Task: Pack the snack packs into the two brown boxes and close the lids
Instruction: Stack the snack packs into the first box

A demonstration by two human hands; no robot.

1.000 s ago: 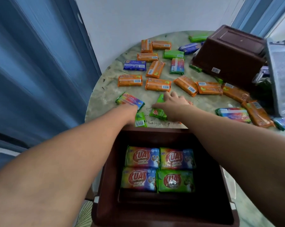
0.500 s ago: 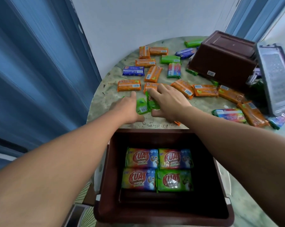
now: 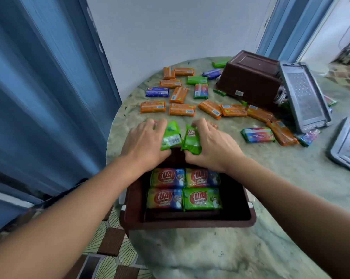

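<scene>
Hands lifting green packs over the near box

Near box (image 3: 190, 224) on the counter (image 3: 210, 254) holds four packs (image 3: 185, 189) flat; left hand (image 3: 143, 142) and right hand (image 3: 212, 143) each grip a green pack (image 3: 171, 135), raised off the counter since a second ago. Beyond, orange packs (image 3: 182, 109) lie scattered beside the tipped far box (image 3: 250, 79).

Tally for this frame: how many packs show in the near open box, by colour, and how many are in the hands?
Multicolour packs showing in the near box: 3
Boxed green pack: 1
Left-hand green pack, gripped by the left hand: 1
Right-hand green pack, gripped by the right hand: 1
Total: 6
</scene>
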